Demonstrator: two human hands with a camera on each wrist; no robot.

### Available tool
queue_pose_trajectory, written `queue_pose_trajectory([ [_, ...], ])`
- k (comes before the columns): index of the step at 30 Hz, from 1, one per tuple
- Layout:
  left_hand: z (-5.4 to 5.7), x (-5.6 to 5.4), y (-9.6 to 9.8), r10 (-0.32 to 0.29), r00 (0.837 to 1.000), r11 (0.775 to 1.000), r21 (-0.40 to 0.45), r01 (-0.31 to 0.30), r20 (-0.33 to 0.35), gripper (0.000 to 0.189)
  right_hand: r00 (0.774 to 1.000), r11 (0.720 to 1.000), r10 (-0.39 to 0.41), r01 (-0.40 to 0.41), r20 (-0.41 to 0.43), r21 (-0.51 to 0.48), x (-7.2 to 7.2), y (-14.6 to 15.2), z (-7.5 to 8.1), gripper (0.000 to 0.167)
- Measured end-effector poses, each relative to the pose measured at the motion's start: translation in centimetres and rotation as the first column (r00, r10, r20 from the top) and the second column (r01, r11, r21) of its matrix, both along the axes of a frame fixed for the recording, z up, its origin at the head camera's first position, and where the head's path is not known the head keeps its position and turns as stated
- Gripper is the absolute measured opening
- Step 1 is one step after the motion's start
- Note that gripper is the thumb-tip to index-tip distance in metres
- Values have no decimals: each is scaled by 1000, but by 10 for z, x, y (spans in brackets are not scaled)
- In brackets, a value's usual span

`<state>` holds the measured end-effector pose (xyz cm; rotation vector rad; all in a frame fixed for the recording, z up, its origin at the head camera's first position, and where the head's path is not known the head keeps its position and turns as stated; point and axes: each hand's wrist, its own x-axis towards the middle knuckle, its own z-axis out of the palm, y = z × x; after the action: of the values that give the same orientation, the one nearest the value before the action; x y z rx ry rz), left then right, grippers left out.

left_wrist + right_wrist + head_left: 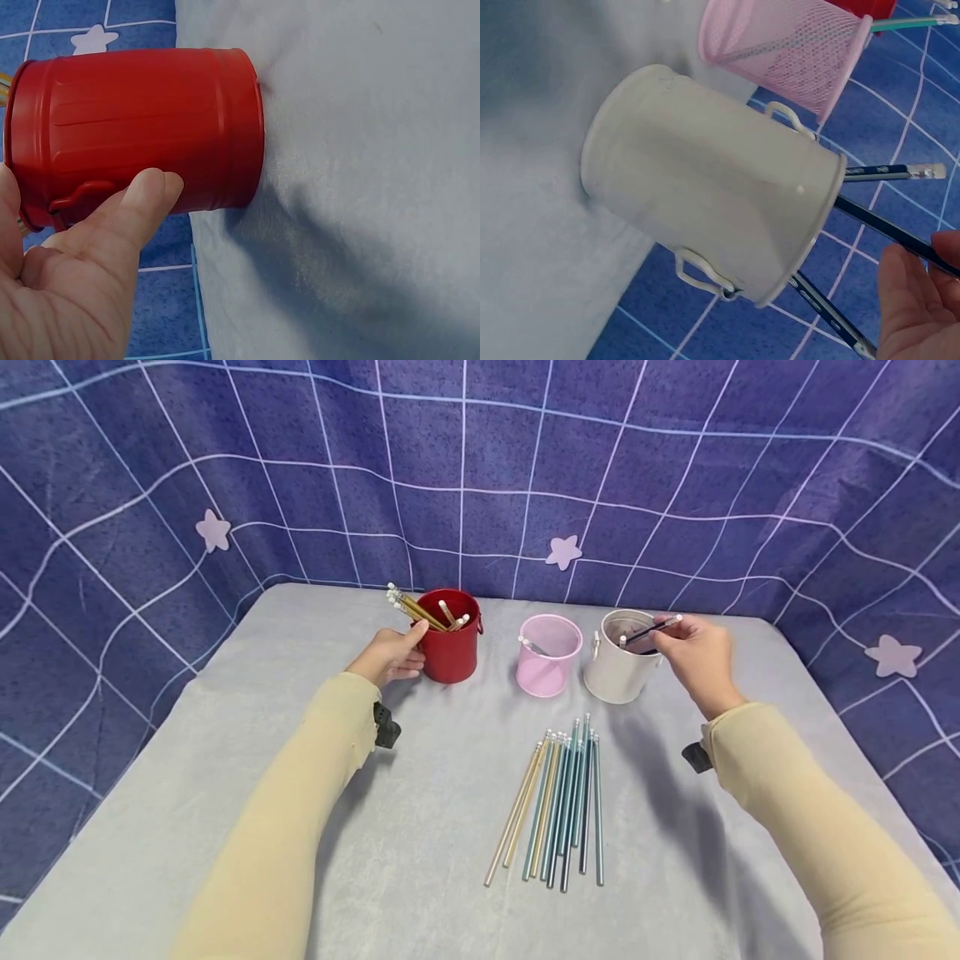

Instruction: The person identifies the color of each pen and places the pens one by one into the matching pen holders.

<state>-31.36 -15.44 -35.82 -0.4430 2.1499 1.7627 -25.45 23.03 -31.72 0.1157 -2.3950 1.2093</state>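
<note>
My left hand (pixel 396 653) grips the side of a red metal bucket (pixel 452 656), one digit at the rim and fingertips on the outer wall beside the handle loop. Several gold pencils (pixel 411 605) lean out over its left edge, close to that hand. My right hand (pixel 699 658) pinches a dark pencil (pixel 885 226) near its eraser end, the lower end inside a cream-white bucket (pixel 618 679). Other dark pencils stick out of this bucket. Between the two buckets stands a pink mesh cup (pixel 546 675) with a teal pencil (pixel 907 24) in it.
Loose gold, teal and dark pencils (pixel 566 810) lie fanned on the grey cloth-covered table (pixel 420 827), in front of the pink cup and white bucket. A blue curtain (pixel 495 460) with pale grid lines and stars hangs behind the table and along both sides.
</note>
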Motion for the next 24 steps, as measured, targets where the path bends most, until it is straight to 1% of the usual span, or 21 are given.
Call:
queue_pose_trajectory([
  [4,-1,0,0,-9,1000,1000,3,9,6,72,998,1000,12,-10,65,-29,-4,-2,-7,22],
  [7,0,0,-1,-13,1000,1000,8,13,3,71,993,996,36,-26,111,-86,-6,-4,-12,23],
  [10,-1,0,-1,-5,1000,1000,12,5,-6,70,989,991,51,-34,136,-128,-8,-5,-16,24],
  [14,-1,1,1,7,1000,1000,22,-6,-22,69,988,987,52,-29,146,-155,-11,-5,-20,25],
  [16,-1,2,1,2,1000,1000,24,-1,-29,68,987,986,52,-27,152,-164,-12,-6,-21,25],
  [24,-1,3,1,5,999,1000,9,-5,-36,68,988,985,32,-5,152,-172,-13,-9,-23,24],
])
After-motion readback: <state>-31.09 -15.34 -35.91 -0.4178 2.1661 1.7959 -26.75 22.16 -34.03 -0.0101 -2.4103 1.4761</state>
